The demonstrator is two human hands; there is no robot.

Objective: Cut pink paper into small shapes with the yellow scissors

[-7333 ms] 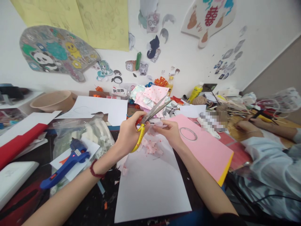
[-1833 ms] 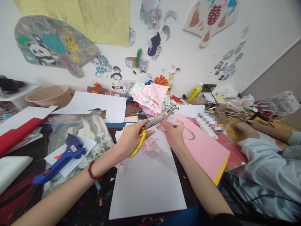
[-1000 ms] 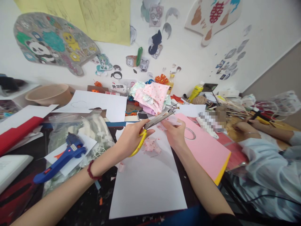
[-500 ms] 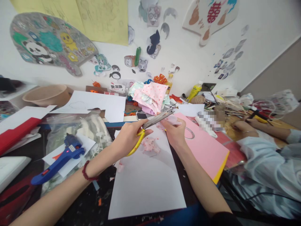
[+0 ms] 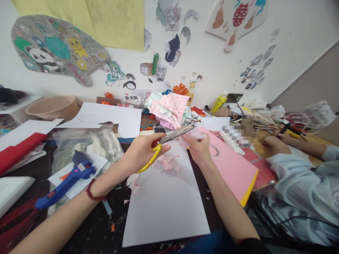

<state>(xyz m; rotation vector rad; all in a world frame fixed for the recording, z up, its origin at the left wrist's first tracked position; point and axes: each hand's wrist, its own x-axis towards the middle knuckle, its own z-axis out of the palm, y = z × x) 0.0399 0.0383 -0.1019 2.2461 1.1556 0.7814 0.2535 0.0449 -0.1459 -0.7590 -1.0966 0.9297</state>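
Note:
My left hand (image 5: 144, 151) is closed around the yellow handles of a pair of scissors (image 5: 177, 133), whose metal blades point right and away. Pinched in my right hand (image 5: 199, 146) is a piece of thin pink fabric (image 5: 186, 139), close beside the blades. Whether the blades touch the fabric I cannot tell. Below the hands lies a large sheet of white paper (image 5: 166, 204) with pink spotted fabric scraps (image 5: 168, 163) on it. Behind the scissors sits a heap of pink and pale green fabric (image 5: 172, 107).
A blue glue gun (image 5: 67, 180) rests on white paper at the left, near a plastic bag (image 5: 97, 141). Pink card (image 5: 233, 169) lies to the right. A co-worker's hand (image 5: 275, 144) and sleeve are at far right. Bottles (image 5: 219, 102) stand against the wall.
My left hand and the scissors have shifted slightly left. The blades look closer together than before. My right hand has hardly moved and still pinches the fabric.

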